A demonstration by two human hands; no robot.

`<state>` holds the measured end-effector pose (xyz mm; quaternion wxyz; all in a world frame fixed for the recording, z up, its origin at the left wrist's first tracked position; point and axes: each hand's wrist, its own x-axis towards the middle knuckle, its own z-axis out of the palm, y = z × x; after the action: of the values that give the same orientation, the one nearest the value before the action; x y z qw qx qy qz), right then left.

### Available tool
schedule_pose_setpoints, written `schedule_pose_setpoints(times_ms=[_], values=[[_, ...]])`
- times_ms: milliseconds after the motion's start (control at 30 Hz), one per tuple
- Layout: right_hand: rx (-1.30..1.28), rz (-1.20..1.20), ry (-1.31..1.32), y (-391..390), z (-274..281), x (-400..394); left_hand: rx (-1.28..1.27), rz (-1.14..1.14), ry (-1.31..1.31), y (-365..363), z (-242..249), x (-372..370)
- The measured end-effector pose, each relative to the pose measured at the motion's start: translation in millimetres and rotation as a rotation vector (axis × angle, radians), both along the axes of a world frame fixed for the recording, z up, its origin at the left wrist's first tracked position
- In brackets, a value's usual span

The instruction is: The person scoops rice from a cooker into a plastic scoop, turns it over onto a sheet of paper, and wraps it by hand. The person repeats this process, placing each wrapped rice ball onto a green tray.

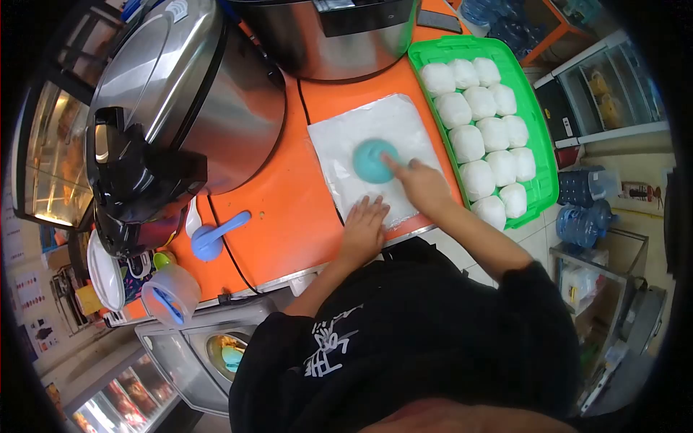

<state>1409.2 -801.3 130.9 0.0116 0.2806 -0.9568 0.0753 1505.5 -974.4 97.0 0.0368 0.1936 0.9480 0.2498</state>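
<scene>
Item, mid-table: one turquoise disc (374, 163), lying on white paper (339, 155), our right hand (424, 185) touching its right side with an extended finger, its grip otherwise more than we can tell. Item: our left hand (366, 225), palm down, fingers slightly spread on the paper's near edge. Items about: green tray (546, 173) of white balls (493, 134), right; blue spoon (209, 243), left; one cooker (346, 43), far.
</scene>
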Motion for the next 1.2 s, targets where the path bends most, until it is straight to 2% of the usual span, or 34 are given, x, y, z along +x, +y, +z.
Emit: schedule_pose_setpoints(times_ms=[33, 100, 167, 267, 333, 367, 433, 467, 533, 600, 633, 700, 733, 767, 800, 833, 867, 900, 933, 967, 1033, 1067, 1133, 1167, 1200], values=[[0.0, 0.007, 0.001, 0, 1, -1, 0.0, 0.007, 0.001, 2, -4, 7], [0.064, 0.026, -0.157, 0, 2, -6, 0.049, 0.06, -0.11, -5, -14, 9], [0.093, 0.036, -0.128, -1, -11, -8, 0.063, 0.079, -0.119, -6, -15, 13], [-0.064, 0.064, -0.007, -2, -20, -17, 0.03, 0.062, -0.155, -7, -3, 5], [-0.122, 0.141, -0.135, 7, -11, -24, 0.03, 0.051, -0.171, -12, 0, 2], [-0.115, 0.163, -0.128, 11, -5, -25, 0.039, 0.039, -0.206, -13, -1, 2], [-0.324, 0.18, -0.107, 20, 8, -31, 0.095, 0.097, -0.15, -13, -6, 2], [-0.316, 0.206, -0.123, 23, 4, -43, 0.147, 0.126, -0.172, -14, 0, 2], [-0.38, 0.027, 0.11, 21, -17, -81, 0.238, 0.183, -0.127, -16, 4, 7], [-0.191, -0.125, -0.054, 11, -4, -125, 0.197, 0.187, -0.076, -20, 1, 8], [-0.192, -0.117, -0.066, 8, -5, -143, 0.16, 0.181, -0.009, -20, 0, 7], [0.052, 0.035, 0.158, 3, -12, -162, 0.144, 0.208, 0.04, -16, -3, 7], [0.046, 0.042, 0.141, 1, -10, -157, 0.14, 0.302, -0.029, -13, 6, 5], [-0.084, 0.252, -0.014, 1, -6, -143, 0.135, 0.394, -0.098, -12, 10, 4], [-0.211, 0.459, -0.176, 5, -3, -123, 0.144, 0.469, -0.03, -11, 6, 6], [-0.163, 0.582, -0.302, 19, 1, -93, 0.142, 0.473, -0.054, -13, 4, 6], [-0.113, 0.705, -0.412, 35, 8, -69, 0.055, 0.354, 0.053, -21, 1, 0], [-0.116, 0.702, -0.311, 53, -14, -52, -0.032, 0.233, 0.166, -27, 0, -1], [-0.116, 0.7, -0.205, 67, -34, -39, 0.02, 0.223, 0.189, -30, -5, 4], [-0.113, 0.707, -0.193, 69, -30, -37, 0.019, 0.23, 0.201, -33, -2, 9], [-0.231, 0.368, -0.543, 70, -20, -41, 0.163, 0.341, 0.031, -34, 10, 18], [-0.233, 0.369, -0.536, 65, -17, -49, 0.162, 0.34, 0.039, -33, 16, 12], [-0.59, -0.023, -0.571, 45, -17, -72, 0.425, 0.841, -0.158, -28, 26, -5], [-0.591, -0.026, -0.565, 36, -35, -82, 0.427, 0.836, -0.155, -24, 20, -20], [-0.56, -0.052, -0.422, 26, -63, -91, 0.418, 0.929, -0.086, -21, 10, -42]])
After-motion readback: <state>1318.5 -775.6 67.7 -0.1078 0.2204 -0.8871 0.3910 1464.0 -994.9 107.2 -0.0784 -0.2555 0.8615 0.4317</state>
